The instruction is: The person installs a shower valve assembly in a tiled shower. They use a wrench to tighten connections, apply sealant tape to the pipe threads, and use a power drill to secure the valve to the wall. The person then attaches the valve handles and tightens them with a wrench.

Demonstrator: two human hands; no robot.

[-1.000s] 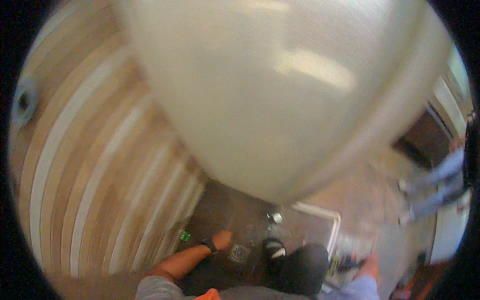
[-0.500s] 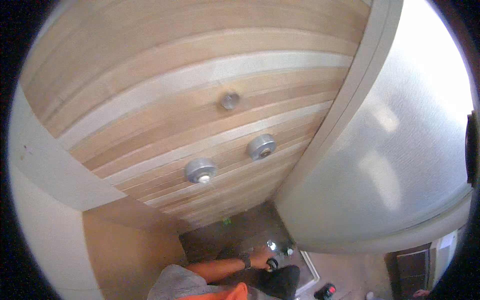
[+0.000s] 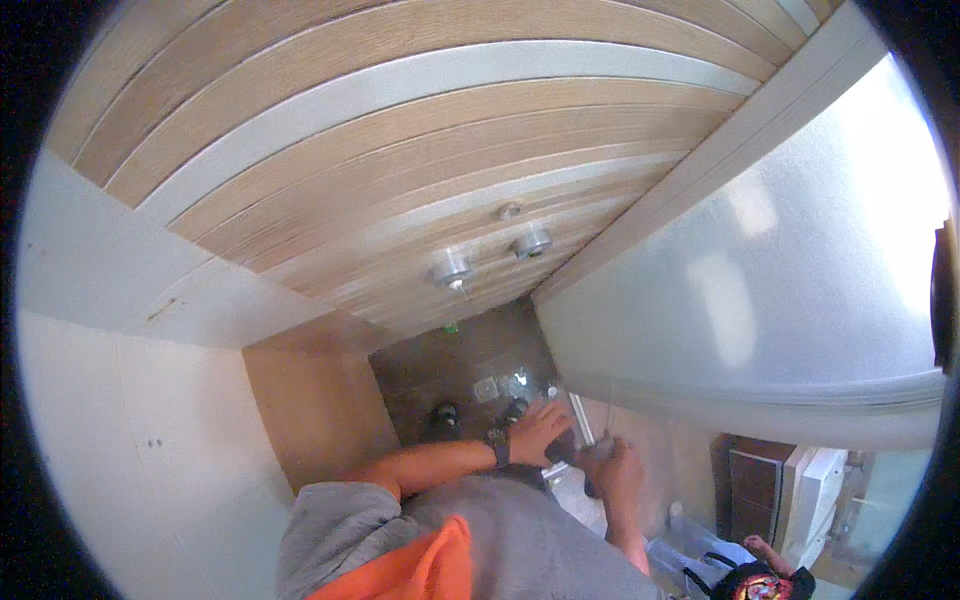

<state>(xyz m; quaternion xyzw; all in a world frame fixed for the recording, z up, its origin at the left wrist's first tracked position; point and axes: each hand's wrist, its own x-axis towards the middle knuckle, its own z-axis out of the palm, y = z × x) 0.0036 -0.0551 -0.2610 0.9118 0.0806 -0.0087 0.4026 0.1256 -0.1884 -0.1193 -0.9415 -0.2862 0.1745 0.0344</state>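
My left hand [image 3: 536, 432], with a dark watch [image 3: 498, 447] on its wrist, reaches in front of my body with its fingers spread. Close to its palm is a small dark object [image 3: 562, 447], too blurred to name. On the other side of that object, my right hand [image 3: 618, 466] is closed, its fingers curled around something I cannot make out. The two hands are near each other, low over the floor edge. Beyond them, a tiled dark floor [image 3: 420, 370] carries pale, shiny patches [image 3: 487, 388].
A striped wood-look wall [image 3: 400, 150] bears round metal fittings [image 3: 450, 270]. A frosted curved panel [image 3: 680, 320] stands at the right, a beige panel [image 3: 310, 390] at the left. Another person's dark, colourful headwear [image 3: 762, 588] shows at lower right, near a brown drawer front [image 3: 755, 490].
The view has shifted, so the wall fittings appear higher and smaller. My right hand has come into sight beside the left. The other person's headwear now shows at lower right.
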